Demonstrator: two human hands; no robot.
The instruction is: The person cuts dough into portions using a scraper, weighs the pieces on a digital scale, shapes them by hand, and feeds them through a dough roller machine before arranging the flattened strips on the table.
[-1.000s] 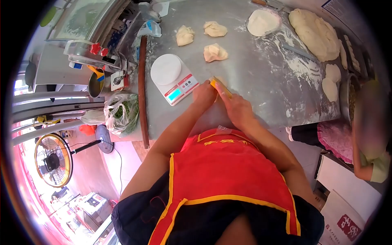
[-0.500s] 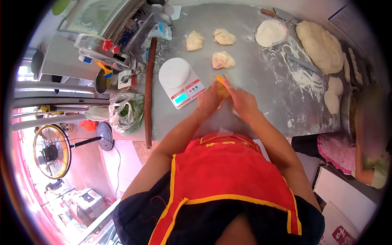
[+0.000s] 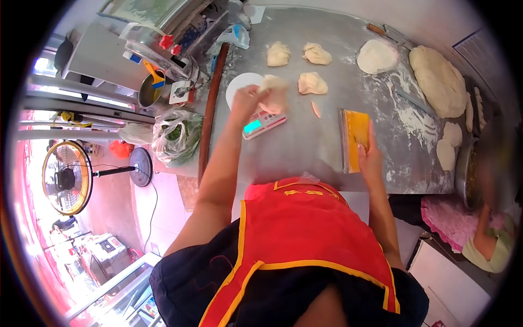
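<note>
Pinching a blurry dough pc (image 3: 275, 95) by the scale (image 3: 263, 127), ctr-left of frame, L hand (image 3: 247, 103) might drop it if fingertips slip; R hand (image 3: 371, 162), gripping the scraper (image 3: 357, 136) ctr-right, might snag the dough scrap (image 3: 316, 109) if swung left.

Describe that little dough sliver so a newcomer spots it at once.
On the metal table, find the white scale at the person's left. To its right sit three dough lumps; the sliver lies just on the person's side of the nearest lump. Unlike those chunky lumps, it is thin and narrow.
</note>
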